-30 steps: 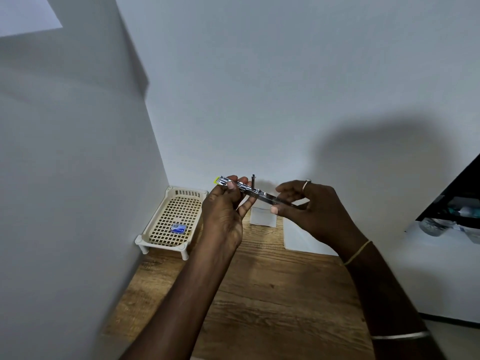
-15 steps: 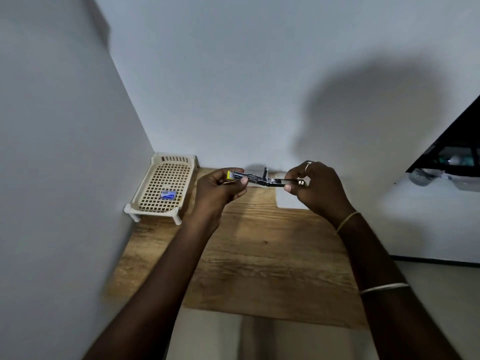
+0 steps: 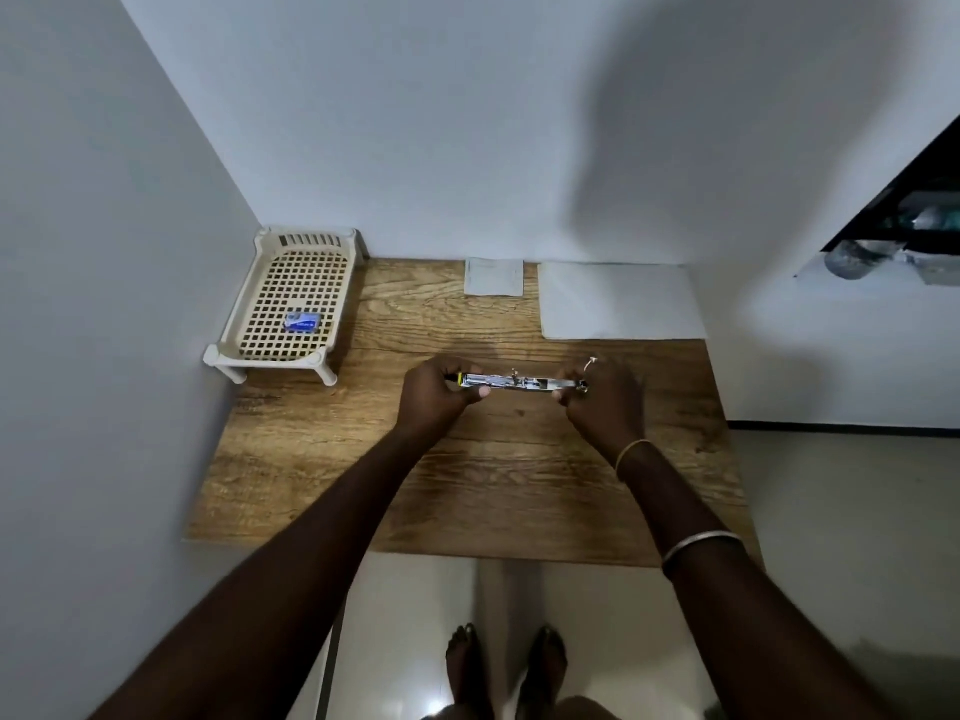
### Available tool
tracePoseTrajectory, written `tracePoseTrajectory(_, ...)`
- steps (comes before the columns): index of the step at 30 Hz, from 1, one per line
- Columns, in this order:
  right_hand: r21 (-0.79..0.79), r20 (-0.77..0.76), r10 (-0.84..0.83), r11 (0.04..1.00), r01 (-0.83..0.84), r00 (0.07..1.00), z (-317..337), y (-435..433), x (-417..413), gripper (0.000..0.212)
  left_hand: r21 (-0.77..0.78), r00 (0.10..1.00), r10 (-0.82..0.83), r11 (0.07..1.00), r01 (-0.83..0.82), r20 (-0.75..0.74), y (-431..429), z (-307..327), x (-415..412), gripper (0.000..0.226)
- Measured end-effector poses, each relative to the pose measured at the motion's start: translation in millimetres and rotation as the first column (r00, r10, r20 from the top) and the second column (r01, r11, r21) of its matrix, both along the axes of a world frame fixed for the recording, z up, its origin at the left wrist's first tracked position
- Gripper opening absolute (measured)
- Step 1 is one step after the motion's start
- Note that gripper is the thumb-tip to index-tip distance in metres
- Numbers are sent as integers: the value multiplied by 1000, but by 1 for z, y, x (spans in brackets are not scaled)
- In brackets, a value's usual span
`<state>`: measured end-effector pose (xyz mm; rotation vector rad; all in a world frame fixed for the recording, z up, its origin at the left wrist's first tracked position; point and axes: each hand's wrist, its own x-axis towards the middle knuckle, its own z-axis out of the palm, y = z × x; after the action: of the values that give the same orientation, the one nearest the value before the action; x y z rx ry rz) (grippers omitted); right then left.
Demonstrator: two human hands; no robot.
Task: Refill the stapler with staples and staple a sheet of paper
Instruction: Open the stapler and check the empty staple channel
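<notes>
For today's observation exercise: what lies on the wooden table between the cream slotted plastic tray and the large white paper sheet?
In the head view, a small pale square sheet lies there, with bare wooden tabletop on both sides.

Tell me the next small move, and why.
Probably free the left hand and reach for the box in the tray: it and the right hand hold the stapler opened flat, and the box lies untouched on that side.
</notes>
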<state>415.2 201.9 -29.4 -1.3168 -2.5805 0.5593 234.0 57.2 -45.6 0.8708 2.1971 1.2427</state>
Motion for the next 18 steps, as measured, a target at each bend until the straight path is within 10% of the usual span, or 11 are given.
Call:
tracePoseTrajectory(9,-97,-7,-45,994,45,999,-55,-5,5,18,-293,931,-162,954,63,-327,6,-42,1,32)
tracePoseTrajectory(18,-112,-16,-50,992,48,999,-71,2,4,17,-315,936,-175,946,74,-304,7,-53,-1,33)
